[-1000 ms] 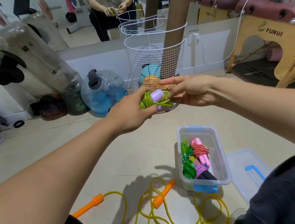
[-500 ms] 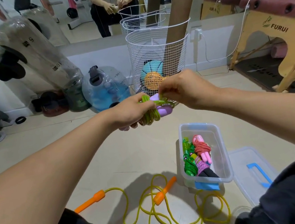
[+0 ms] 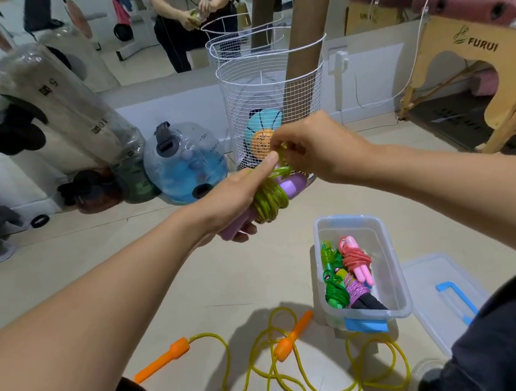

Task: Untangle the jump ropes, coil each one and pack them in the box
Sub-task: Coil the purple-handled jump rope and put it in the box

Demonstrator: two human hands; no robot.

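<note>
My left hand [image 3: 229, 196] grips the two lilac plastic handles [image 3: 289, 186] side by side, index finger stretched along the green plastic cord [image 3: 267, 199] wound around them, so the turns cannot slip while the end is secured. My right hand [image 3: 317, 148], just above the bundle, pinches the loose tail of this cord between thumb and fingertips, probably to tuck it under a turn; the exact path of the tail is hidden by my fingers.

Below my right hand on the floor stands the clear plastic box with a blue latch [image 3: 396, 274], open, already holding coiled green, pink and purple ropes, close by for a short drop. Its clear lid with a blue handle [image 3: 437, 298] lies just beside it. Below both hands, the yellow rope with orange handles [image 3: 280, 376] sprawls uncoiled, presumably next.
</note>
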